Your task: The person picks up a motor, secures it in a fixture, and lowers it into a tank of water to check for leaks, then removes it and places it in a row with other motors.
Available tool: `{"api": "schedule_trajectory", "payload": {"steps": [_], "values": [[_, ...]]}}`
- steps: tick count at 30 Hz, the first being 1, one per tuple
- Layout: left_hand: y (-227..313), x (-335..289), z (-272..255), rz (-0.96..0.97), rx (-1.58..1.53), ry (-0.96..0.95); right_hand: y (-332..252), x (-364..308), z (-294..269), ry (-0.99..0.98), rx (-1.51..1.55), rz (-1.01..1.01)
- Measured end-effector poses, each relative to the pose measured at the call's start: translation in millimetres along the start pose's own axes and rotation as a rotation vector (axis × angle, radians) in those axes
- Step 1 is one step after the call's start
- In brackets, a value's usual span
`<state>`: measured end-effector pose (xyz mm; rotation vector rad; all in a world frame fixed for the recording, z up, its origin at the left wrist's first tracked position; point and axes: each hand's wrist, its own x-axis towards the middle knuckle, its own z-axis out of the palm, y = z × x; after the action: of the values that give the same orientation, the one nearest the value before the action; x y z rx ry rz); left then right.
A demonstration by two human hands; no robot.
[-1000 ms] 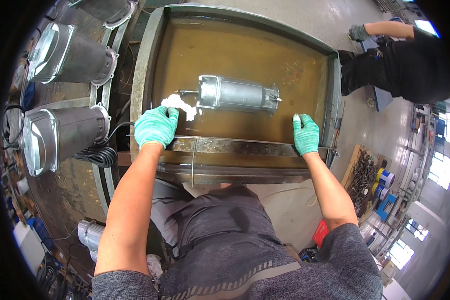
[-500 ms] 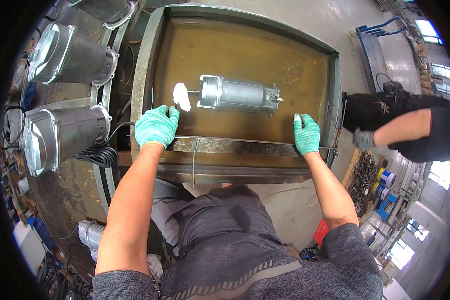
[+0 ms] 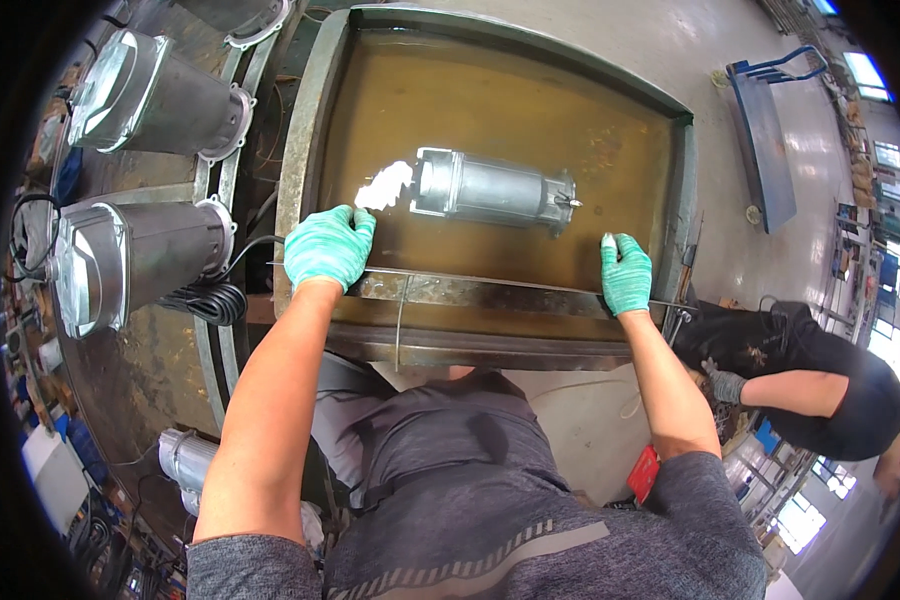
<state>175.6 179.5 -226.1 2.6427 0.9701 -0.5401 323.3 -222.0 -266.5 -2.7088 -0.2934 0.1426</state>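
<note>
My left hand [image 3: 330,246], in a green knit glove, is at the near left of a metal tank [image 3: 315,110] of brownish water. Its fingers curl down and in; whatever they grip is hidden. Just beyond the fingertips is a ragged bright white patch [image 3: 385,186]; whether it is cloth, foam or glare, I cannot tell. Lying lengthwise in the tank, a silver finned motor [image 3: 495,188] has a small fitting at its right end. My right hand [image 3: 626,274], gloved alike, is at the near right by the front crossbar [image 3: 470,291], fingers bent, their grip hidden.
Silver motors [image 3: 150,260] stand on the left bench beside a coiled black cable [image 3: 208,302]. A thin wire [image 3: 402,325] hangs over the tank's near side. At right, a co-worker in dark clothes [image 3: 820,370] bends close to the tank; a blue-handled cart [image 3: 765,145] stands farther back.
The view has shifted slightly, and tank, motor and both hands sit a little farther right in it. The white patch has changed outline. The co-worker has moved nearer, uncovering the cart.
</note>
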Motion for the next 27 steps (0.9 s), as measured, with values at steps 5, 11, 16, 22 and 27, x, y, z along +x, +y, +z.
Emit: {"api": "schedule_trajectory", "payload": {"steps": [5, 11, 16, 22, 27], "values": [[1.8, -1.2, -2.6, -0.008, -0.007, -0.008, 0.3, -1.6, -1.8, -0.005, -0.001, -0.005], [1.1, -0.8, -2.0, -0.001, -0.012, 0.005, 1.7, -0.2, -0.1, 0.003, 0.01, -0.021], [1.9, 0.6, -3.1, -0.014, 0.005, -0.019, 1.7, 0.1, -0.3, 0.005, 0.005, -0.024], [1.7, -0.3, -2.2, -0.008, -0.003, -0.002, 4.6, 0.0, 1.2, -0.003, -0.007, -0.018], [0.8, 0.6, -1.0, 0.001, 0.002, -0.001, 3.8, 0.6, 0.9, -0.004, -0.009, -0.026]]}}
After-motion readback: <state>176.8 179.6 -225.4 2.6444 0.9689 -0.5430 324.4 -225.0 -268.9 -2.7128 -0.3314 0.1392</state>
